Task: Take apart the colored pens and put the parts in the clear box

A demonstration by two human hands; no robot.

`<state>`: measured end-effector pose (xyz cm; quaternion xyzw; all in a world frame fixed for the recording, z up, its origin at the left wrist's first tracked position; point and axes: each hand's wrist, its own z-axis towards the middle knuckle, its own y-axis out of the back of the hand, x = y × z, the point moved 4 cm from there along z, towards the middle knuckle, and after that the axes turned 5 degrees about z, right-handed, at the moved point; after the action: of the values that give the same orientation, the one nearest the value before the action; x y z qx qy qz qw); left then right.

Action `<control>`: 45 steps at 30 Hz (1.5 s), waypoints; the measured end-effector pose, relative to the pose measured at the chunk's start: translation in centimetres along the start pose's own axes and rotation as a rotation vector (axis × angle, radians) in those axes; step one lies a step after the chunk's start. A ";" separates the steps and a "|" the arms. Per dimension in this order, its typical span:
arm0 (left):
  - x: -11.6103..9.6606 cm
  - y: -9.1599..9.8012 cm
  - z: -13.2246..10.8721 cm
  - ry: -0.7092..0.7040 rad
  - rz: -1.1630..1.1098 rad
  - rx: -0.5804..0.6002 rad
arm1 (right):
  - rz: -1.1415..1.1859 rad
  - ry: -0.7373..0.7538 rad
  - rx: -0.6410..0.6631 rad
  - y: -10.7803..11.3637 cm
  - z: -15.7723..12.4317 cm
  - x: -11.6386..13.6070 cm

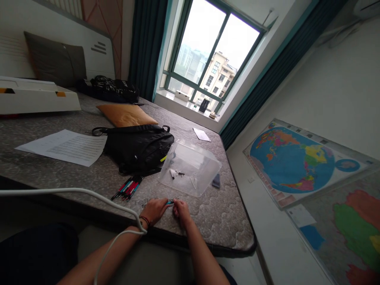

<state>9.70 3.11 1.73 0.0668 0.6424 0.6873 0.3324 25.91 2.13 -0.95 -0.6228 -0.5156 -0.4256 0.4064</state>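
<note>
My left hand [156, 209] and my right hand [181, 211] meet just above the near edge of a quilted grey mattress [213, 213]. Pinched between their fingers is a small teal pen part [170, 202], mostly hidden by the fingers. To the left of my hands lies a bunch of red, black and blue pens [128, 188]. Farther ahead, a clear plastic box [204, 166] holds several small dark and white pen pieces [177, 173]. A white cable [89, 192] runs across the view and down past my left wrist.
A black bag [138, 149] and a printed paper sheet [63, 147] lie on the mattress, with a small dark item [216, 181] beside the box. The mattress edge drops off at right, toward a floor with a world map [292, 160].
</note>
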 end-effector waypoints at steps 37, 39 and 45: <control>0.6 -0.4 0.1 0.052 -0.007 0.000 | 0.221 0.043 -0.133 0.8 0.1 -0.3; 0.6 -0.4 0.2 0.039 0.018 0.012 | 0.234 0.034 -0.136 0.9 0.1 -0.3; 0.5 -0.2 0.2 0.000 0.055 -0.001 | 0.260 0.036 -0.153 0.9 0.0 -0.3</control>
<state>9.52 3.48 1.37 0.0842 0.6401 0.6963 0.3136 26.82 1.96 -1.32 -0.7058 -0.3890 -0.4186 0.4187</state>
